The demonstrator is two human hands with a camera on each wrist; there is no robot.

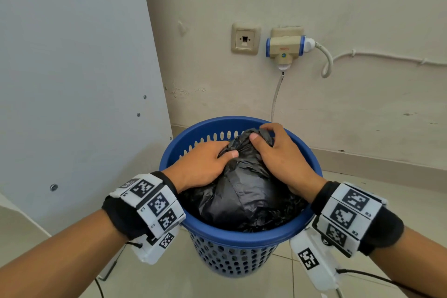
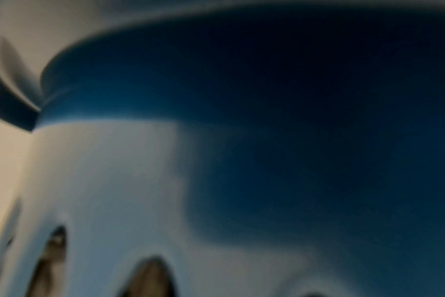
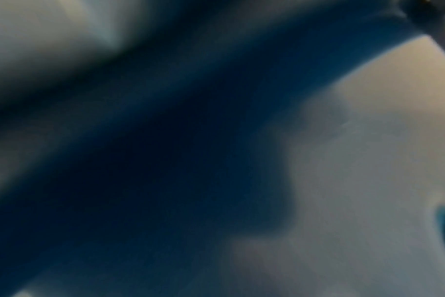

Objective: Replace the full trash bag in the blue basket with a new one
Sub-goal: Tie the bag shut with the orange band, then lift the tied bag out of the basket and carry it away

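Pale tiled floor [image 1: 399, 203] carries the blue basket [image 1: 232, 237], where the soft, slippery, probably light black trash bag [image 1: 244, 191] sits inside, its gathered neck, the best hold, pinched by left hand [image 1: 203, 164] and right hand [image 1: 280, 152].

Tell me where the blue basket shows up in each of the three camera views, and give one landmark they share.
Head: the blue basket stands low at centre on the floor, holding the black bag that both hands grip.
Left wrist: its blurred outer wall fills the upper and right part.
Right wrist: a blurred blue band runs diagonally across.
Shared landmark: the basket's thick blue rim.
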